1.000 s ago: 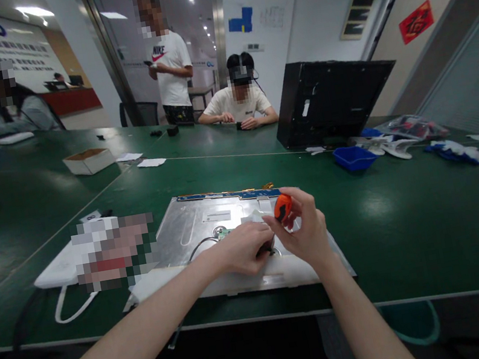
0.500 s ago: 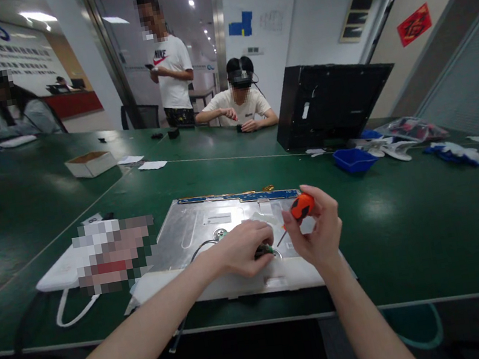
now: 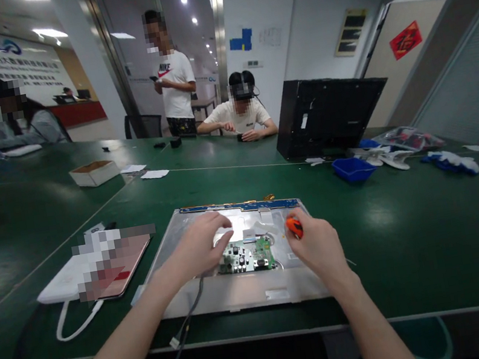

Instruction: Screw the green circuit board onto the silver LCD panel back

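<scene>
A metal-backed display panel [image 3: 240, 293] lies flat on the green table in front of me. A green circuit board [image 3: 248, 256] with several components sits in the panel's middle. My left hand [image 3: 206, 240] hovers over the board's left side, thumb and fingers apart, with nothing visible between them. My right hand [image 3: 318, 240] is closed on an orange and black screwdriver [image 3: 294, 227] above the panel's right part; its shaft is hidden from view. A dark cable [image 3: 194, 306] with a white plug hangs over the panel's near edge.
Left of the panel lie a white power bank [image 3: 69, 272] and a phone [image 3: 136, 252], with a white cable. A large black casing [image 3: 330, 115] stands at the back right, beside a blue tray [image 3: 353, 169]. An open box [image 3: 95, 174] stands farther left. Other people are around the table.
My left hand has moved left off the circuit board and opened, uncovering the board. My right hand has turned over and lowered with the screwdriver. The view has tilted up slightly.
</scene>
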`<state>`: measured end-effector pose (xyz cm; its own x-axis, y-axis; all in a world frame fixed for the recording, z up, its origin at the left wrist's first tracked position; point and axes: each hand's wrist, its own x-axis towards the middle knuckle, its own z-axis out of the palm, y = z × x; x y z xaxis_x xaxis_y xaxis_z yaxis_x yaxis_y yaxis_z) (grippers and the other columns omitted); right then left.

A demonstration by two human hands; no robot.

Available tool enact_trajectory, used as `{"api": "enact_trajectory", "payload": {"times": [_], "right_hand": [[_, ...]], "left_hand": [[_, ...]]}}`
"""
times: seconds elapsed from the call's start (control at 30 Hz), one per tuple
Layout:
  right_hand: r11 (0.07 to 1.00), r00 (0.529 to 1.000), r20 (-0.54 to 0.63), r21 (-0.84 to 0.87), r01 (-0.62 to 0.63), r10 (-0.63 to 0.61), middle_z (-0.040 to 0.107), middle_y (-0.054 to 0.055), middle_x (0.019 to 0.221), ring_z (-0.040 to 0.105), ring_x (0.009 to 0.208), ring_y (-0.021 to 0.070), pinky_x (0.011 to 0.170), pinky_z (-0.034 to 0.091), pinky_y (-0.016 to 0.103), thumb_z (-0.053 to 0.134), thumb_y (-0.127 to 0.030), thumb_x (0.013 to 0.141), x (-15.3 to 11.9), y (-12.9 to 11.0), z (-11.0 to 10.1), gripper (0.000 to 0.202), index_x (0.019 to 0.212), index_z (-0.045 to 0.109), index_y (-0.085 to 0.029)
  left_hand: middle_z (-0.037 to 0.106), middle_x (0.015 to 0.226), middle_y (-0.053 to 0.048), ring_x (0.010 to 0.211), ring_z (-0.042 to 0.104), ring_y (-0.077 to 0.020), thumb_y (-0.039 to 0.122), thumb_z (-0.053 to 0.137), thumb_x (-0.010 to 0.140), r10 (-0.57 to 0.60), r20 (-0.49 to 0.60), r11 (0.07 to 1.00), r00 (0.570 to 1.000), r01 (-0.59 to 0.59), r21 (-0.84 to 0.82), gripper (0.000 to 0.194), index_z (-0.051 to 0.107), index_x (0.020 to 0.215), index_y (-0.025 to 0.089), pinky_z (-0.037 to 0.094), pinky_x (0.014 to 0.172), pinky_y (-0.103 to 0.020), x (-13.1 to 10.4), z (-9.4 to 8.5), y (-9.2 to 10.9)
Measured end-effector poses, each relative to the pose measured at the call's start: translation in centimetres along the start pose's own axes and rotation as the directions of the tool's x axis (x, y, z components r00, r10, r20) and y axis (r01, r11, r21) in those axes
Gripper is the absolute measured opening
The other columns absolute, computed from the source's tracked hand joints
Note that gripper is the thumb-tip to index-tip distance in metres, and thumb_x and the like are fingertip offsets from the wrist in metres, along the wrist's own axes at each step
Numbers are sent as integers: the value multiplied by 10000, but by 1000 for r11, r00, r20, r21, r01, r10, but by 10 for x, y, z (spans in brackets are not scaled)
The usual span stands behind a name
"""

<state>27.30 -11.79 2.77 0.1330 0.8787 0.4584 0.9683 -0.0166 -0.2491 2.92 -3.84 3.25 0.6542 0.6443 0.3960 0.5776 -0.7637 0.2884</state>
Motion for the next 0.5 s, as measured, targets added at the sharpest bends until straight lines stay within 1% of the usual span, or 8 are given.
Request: {"api": "enact_trajectory", "payload": {"times": [0.03, 0.1, 0.17, 0.23, 0.3, 0.4, 0.5], "right_hand": [[998, 996, 84, -64, -16, 21, 643, 21, 697, 587, 607, 180, 542, 344, 261, 549, -242, 857, -2, 2, 3, 77, 901, 607, -216], [990, 979, 194, -141, -31, 58, 685, 42, 764, 621, 666, 197, 569, 351, 272, 532, -232, 868, -9, 7, 11, 104, 859, 636, -224], [985, 962, 261, -169, -40, 84, 712, 49, 844, 646, 729, 208, 598, 370, 278, 522, -232, 872, -17, 13, 18, 151, 927, 663, -235], [983, 949, 301, -179, -43, 96, 724, 61, 903, 664, 802, 225, 638, 395, 286, 510, -269, 892, -26, 20, 25, 244, 1084, 658, -240], [983, 937, 334, -179, -40, 99, 730, 71, 944, 671, 859, 239, 667, 412, 295, 490, -299, 912, -34, 26, 30, 310, 1183, 632, -247], [980, 931, 348, -194, -39, 106, 732, 80, 967, 675, 867, 256, 668, 420, 309, 459, -338, 933, -39, 32, 34, 352, 1242, 608, -258], [975, 929, 354, -222, -26, 105, 733, 83, 946, 677, 824, 253, 645, 409, 304, 457, -347, 935, -38, 31, 30, 344, 1228, 617, -266]], "left_hand": [[647, 1042, -103, 997, 597, -261, 343, 414, 968, -57, -4, 997, 998, 57, 44, 271, 607, 1023, 160, 474, 881, -409, -9, -5, -8], [654, 1104, -120, 1042, 604, -278, 379, 366, 987, -146, -15, 981, 989, 147, 123, 355, 617, 1084, 147, 472, 925, -439, -30, -9, -22], [654, 1172, -127, 1102, 600, -288, 406, 344, 995, -232, 3, 955, 973, 227, 190, 411, 622, 1143, 142, 462, 975, -451, -50, -8, -32], [643, 1233, -134, 1159, 587, -293, 437, 327, 998, -271, 36, 939, 962, 256, 228, 464, 632, 1171, 134, 449, 1020, -450, -68, -3, -39], [615, 1301, -133, 1221, 558, -293, 472, 316, 996, -298, 56, 928, 953, 276, 249, 517, 623, 1226, 126, 410, 1081, -458, -81, 4, -42], [530, 1417, -124, 1320, 483, -284, 518, 300, 992, -318, 111, 927, 942, 284, 246, 594, 548, 1354, 117, 362, 1136, -455, -93, 12, -44], [440, 1491, -114, 1376, 420, -272, 520, 272, 995, -341, 164, 927, 926, 301, 225, 629, 469, 1428, 109, 335, 1161, -447, -99, 13, -44]]}}
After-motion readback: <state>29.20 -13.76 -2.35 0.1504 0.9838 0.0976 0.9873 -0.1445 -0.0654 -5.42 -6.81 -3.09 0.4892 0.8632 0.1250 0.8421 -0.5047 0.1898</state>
